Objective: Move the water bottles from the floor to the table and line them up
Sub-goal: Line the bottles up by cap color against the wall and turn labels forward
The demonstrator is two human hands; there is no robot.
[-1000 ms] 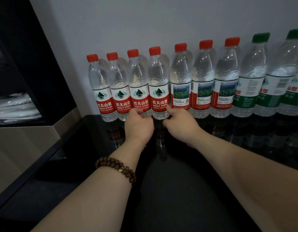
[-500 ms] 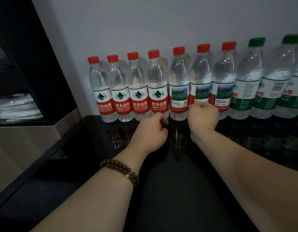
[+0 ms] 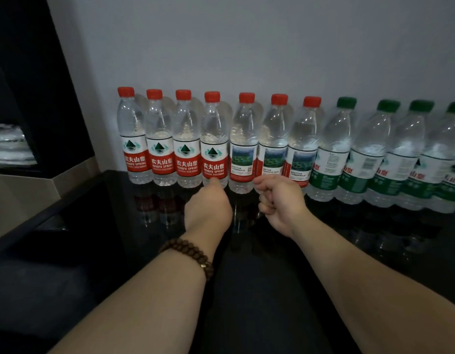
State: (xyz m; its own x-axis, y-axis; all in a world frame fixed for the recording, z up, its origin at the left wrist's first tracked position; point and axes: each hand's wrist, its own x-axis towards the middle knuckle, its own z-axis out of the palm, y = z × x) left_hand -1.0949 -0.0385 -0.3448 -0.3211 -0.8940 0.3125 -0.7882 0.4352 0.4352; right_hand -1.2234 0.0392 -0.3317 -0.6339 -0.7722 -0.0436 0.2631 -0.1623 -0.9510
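A row of water bottles stands on the glossy black table [image 3: 119,238] against the wall. Several have red caps, and several green-capped bottles [image 3: 333,154] continue the row to the right. My left hand [image 3: 208,203], with a bead bracelet on its wrist, is curled, and one fingertip touches the base of the fourth red-capped bottle [image 3: 213,139]. My right hand [image 3: 280,198] is a loose fist holding nothing, just in front of the bases of the fifth bottle [image 3: 244,139] and the sixth bottle [image 3: 275,139].
The white wall [image 3: 246,47] runs right behind the bottles. At the left stands a dark cabinet [image 3: 42,98] with pale folded items [image 3: 9,146] on a shelf and a beige surface [image 3: 17,195] below. The table's left edge runs diagonally there.
Both hands have worked rightward along the row from the third and fourth bottles. In the last half second my right hand dropped from the sixth bottle's label to its base.
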